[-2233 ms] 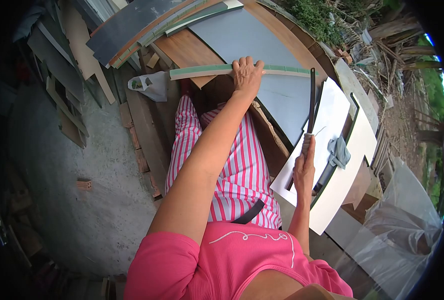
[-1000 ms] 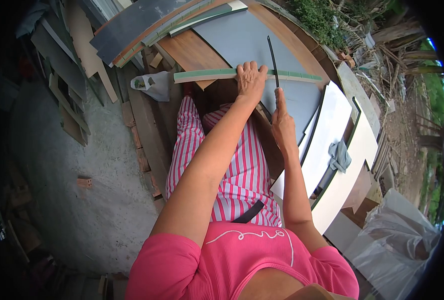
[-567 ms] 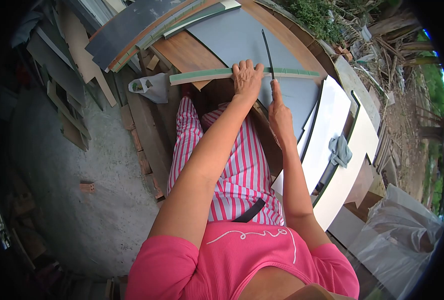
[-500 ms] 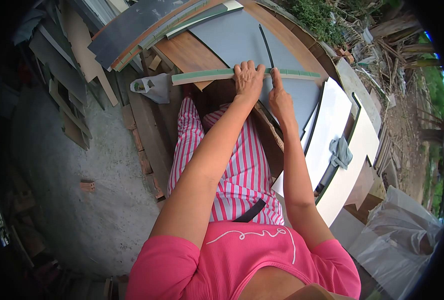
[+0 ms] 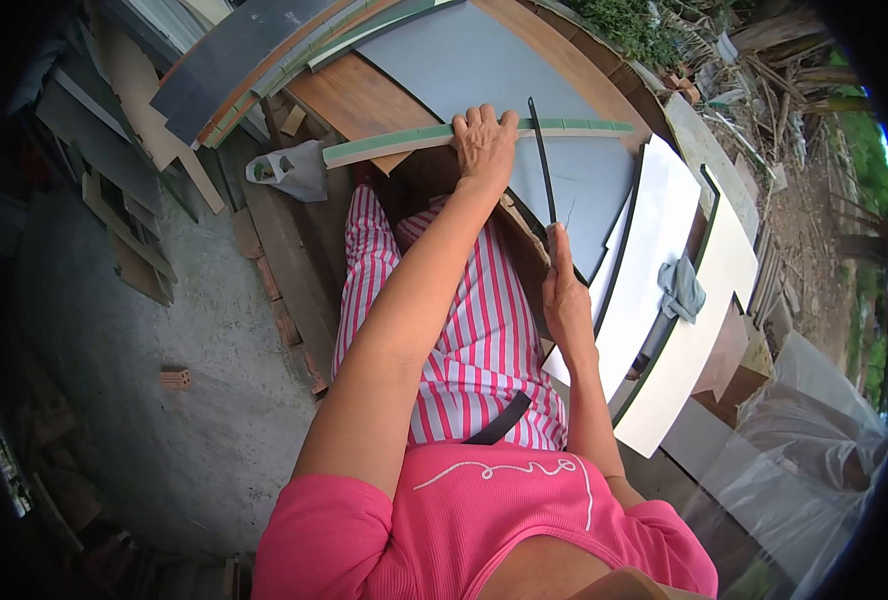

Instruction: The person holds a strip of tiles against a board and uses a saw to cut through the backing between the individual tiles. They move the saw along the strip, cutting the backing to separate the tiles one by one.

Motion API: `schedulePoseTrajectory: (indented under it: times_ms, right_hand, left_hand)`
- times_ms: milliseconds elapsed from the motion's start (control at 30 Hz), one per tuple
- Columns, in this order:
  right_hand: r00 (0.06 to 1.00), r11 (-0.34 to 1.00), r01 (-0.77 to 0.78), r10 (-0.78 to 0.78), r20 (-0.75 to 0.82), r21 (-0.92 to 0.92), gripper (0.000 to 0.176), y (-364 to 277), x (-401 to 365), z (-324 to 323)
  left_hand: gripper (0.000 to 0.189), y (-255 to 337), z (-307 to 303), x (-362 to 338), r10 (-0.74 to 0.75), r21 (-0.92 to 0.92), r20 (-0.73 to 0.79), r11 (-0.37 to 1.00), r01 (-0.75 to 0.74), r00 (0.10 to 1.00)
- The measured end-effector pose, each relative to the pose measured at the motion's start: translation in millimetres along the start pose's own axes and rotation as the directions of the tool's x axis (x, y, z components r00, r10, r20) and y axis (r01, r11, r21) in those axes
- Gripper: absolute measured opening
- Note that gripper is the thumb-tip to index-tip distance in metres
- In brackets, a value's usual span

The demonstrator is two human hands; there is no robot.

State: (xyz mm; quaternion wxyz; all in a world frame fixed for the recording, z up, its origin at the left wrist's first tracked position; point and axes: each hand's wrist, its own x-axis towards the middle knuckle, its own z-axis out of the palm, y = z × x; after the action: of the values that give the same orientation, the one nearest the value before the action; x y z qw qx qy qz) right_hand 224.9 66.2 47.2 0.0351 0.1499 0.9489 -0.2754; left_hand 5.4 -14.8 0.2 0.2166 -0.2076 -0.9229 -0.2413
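Observation:
My left hand [image 5: 482, 140] presses down on a long green strip of board [image 5: 384, 143] that lies across a grey panel [image 5: 484, 70]. The fingers curl over the strip's far edge. My right hand [image 5: 564, 290] grips the handle end of a thin dark saw blade [image 5: 543, 160]. The blade runs from my hand up across the grey panel to the green strip, just right of my left hand.
White boards [image 5: 664, 240] with a grey rag [image 5: 680, 290] lie to the right. Stacked panels and strips [image 5: 254, 60] sit at the upper left, near a white bag [image 5: 284, 170]. A clear plastic sheet [image 5: 804, 440] lies at the lower right, bare concrete floor [image 5: 144, 380] to the left.
My right hand has pulled back toward me from beside the left hand, drawing the blade along across the strip. My left hand stays on the strip.

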Motion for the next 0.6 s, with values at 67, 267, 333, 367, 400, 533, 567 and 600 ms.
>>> schedulePoseTrajectory:
  times_ms: [67, 267, 333, 367, 400, 533, 567, 600]
  right_hand:
    - [1.0, 1.0, 0.017, -0.017, -0.006, 0.002, 0.068, -9.8, 34.7, -0.9]
    - [0.998, 0.998, 0.055, -0.054, -0.024, 0.015, 0.066, -43.1, 139.0, -14.8]
    - [0.99, 0.992, 0.117, -0.113, -0.082, 0.044, 0.066, -29.6, 140.7, -5.2]
    - [0.974, 0.983, 0.181, -0.175, -0.143, 0.027, 0.066, -21.3, 132.8, -1.1]
    - [0.951, 0.97, 0.244, -0.238, -0.2, 0.008, 0.067, -16.5, 122.2, 2.1]
    - [0.985, 0.992, 0.121, -0.123, -0.118, -0.02, 0.068, -4.7, 38.2, 2.3]
    - [0.996, 0.997, 0.07, -0.071, -0.061, -0.01, 0.071, 1.8, 17.5, 4.5]
    - [1.0, 1.0, 0.016, -0.016, -0.003, 0.0, 0.073, 3.6, 4.8, 5.3]
  left_hand:
    - [0.016, 1.6, -4.3, -1.0, 0.003, 0.011, 0.01, 1.0, -0.003, 1.0]
    - [0.016, -0.8, -2.4, 0.7, -0.014, 0.036, 0.013, 0.999, 0.014, 1.0]
    - [0.017, -0.7, -1.8, 3.0, -0.012, 0.025, -0.018, 1.0, 0.012, 1.0]
    - [0.017, 0.7, -2.0, 1.9, -0.017, 0.027, 0.005, 0.999, 0.017, 1.0]
    - [0.017, 0.7, -2.6, 1.4, -0.024, 0.033, 0.03, 0.999, 0.023, 0.999]
    - [0.017, 1.3, -2.7, 3.8, -0.015, 0.01, 0.002, 1.0, 0.015, 1.0]
    - [0.016, 1.4, -3.6, 3.7, -0.018, 0.007, 0.017, 1.0, 0.018, 1.0]
    - [0.015, 1.0, -3.2, 1.9, -0.018, 0.005, 0.037, 1.0, 0.018, 0.999]
